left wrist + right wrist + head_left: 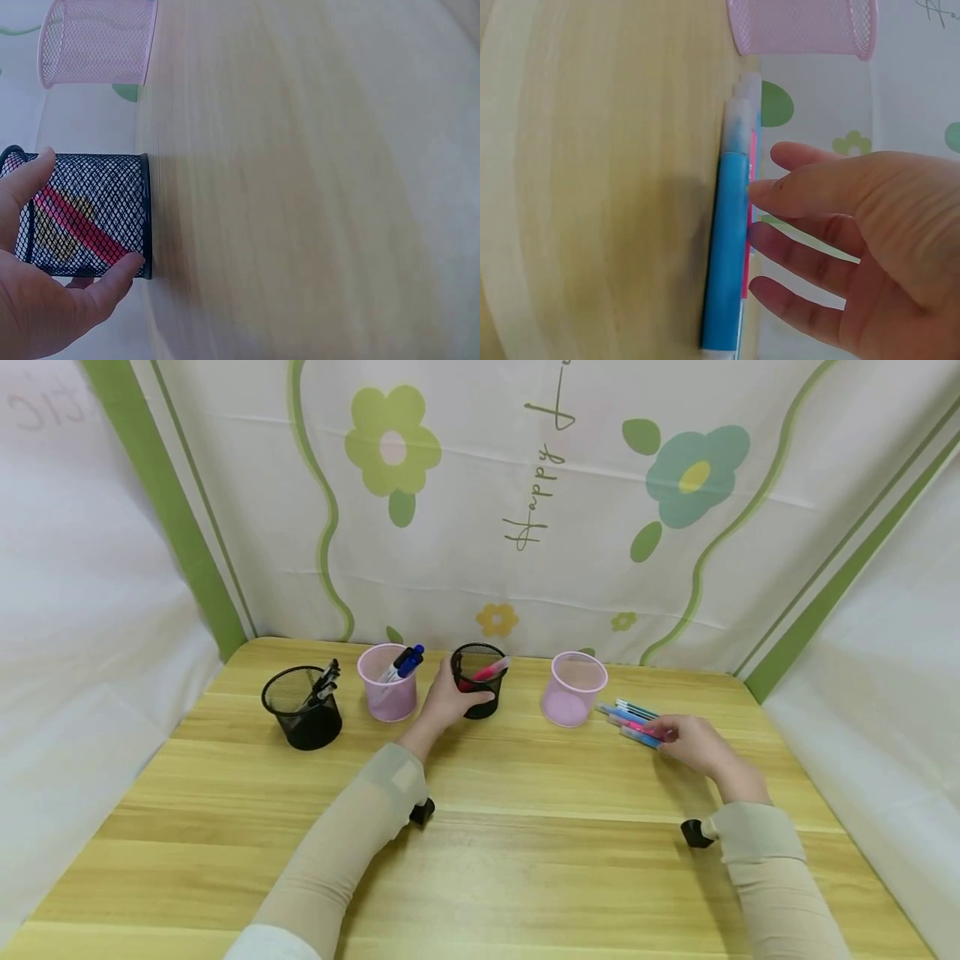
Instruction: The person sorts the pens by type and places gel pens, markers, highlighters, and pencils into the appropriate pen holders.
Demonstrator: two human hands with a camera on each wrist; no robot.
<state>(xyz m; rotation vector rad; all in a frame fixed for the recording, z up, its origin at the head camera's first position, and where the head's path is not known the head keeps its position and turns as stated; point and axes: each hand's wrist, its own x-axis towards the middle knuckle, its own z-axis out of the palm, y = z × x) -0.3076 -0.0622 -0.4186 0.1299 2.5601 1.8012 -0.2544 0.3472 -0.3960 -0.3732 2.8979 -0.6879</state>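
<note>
My left hand [453,697] grips a black mesh pen cup [480,703] at the back middle of the table, thumb and fingers around its sides. A pink highlighter [82,225] leans inside that cup, its capped end above the rim in the head view. On the right, my right hand [693,743] reaches down over a small group of pens, fingers spread and lightly bent. Its fingertips are right at a pink highlighter [746,281], partly hidden behind a blue highlighter [726,247]. Several slim blue-green pens [636,707] lie along the far side of this group.
Left of the gripped cup stand a pink mesh cup [392,700] with blue and black pens and a black mesh cup [309,731] with black pens. Another pink mesh cup [567,703] stands between my hands. A flowered cloth [465,552] hangs behind the wooden table [510,877].
</note>
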